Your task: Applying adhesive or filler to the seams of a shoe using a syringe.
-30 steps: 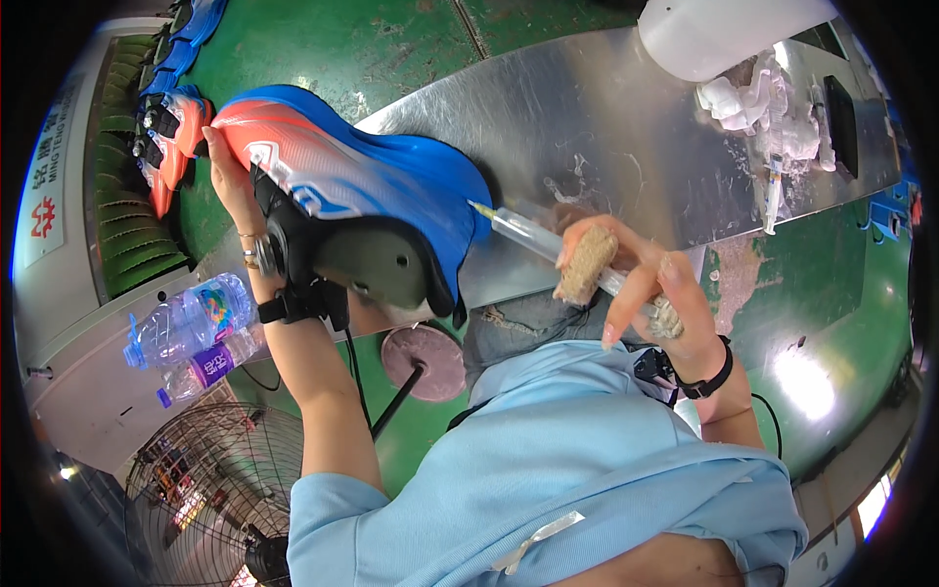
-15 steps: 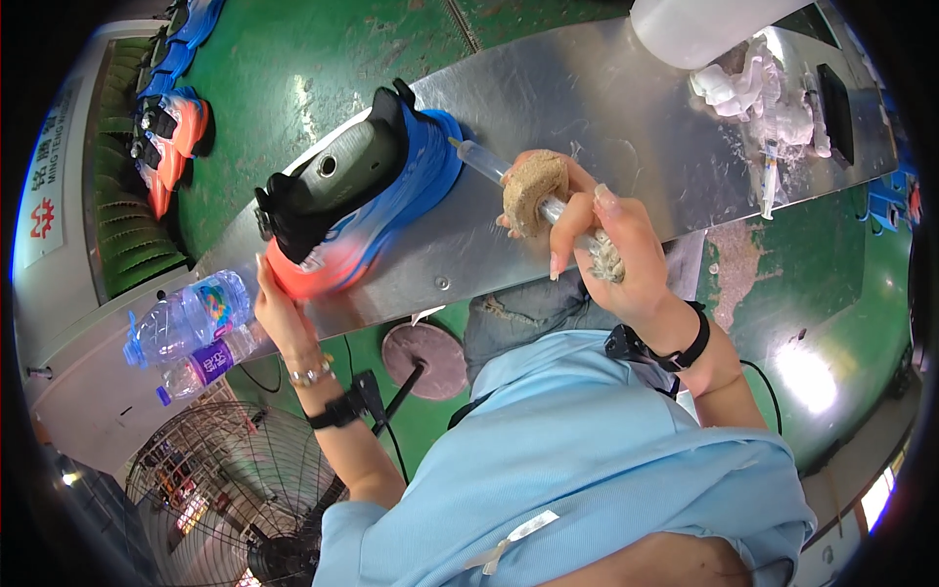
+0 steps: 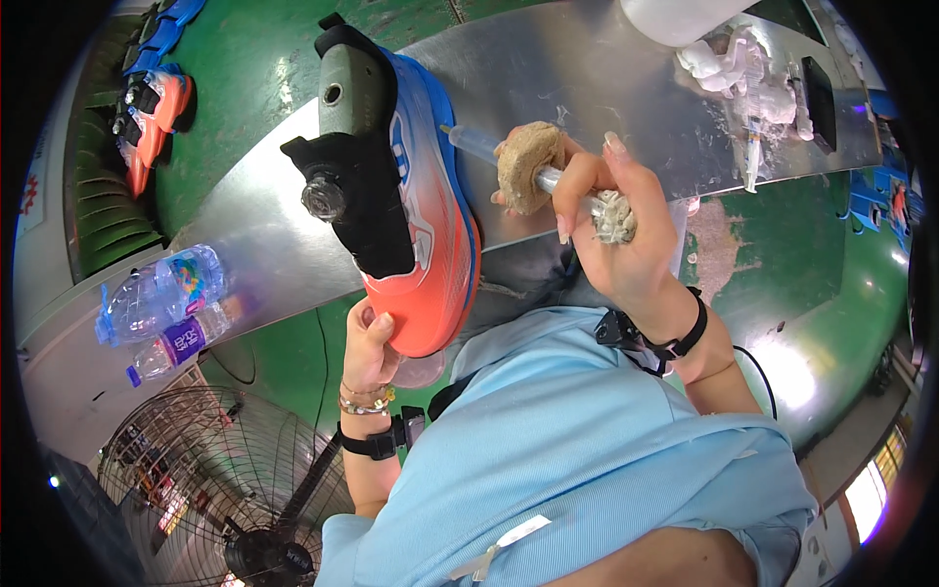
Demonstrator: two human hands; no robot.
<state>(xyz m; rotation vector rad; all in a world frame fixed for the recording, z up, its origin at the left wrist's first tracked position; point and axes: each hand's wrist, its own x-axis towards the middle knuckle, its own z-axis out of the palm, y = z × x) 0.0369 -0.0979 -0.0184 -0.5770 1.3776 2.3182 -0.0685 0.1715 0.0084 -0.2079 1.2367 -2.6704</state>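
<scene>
My left hand [image 3: 370, 342] is closed on the toe of an orange-red, white and blue sports shoe [image 3: 430, 210]. The shoe points toward me over the metal bench, mounted on a dark grey-green shoe last [image 3: 357, 93]. Its black collar and tongue are folded outward. In my closed right hand [image 3: 631, 235] is a clear syringe [image 3: 474, 144], its thin tip pointing left, close to the shoe's blue side. A rough tan lump [image 3: 528, 166], perhaps sponge, surrounds the barrel at my fingers. A whitish crumpled wad [image 3: 613, 217] sits at the syringe's rear, by my palm.
The metal bench [image 3: 577, 73] carries crumpled clear plastic and syringes [image 3: 748, 88], a black flat object [image 3: 819, 103] and a white container [image 3: 675, 15] at far right. Two plastic bottles [image 3: 161, 303] lie at left. A caged fan [image 3: 210, 479] stands lower left. More shoes [image 3: 156, 117] sit at far left.
The shoe has swung round so its toe points toward me, and my left hand has moved right and nearer with it. My right hand still holds the syringe, nearly in place.
</scene>
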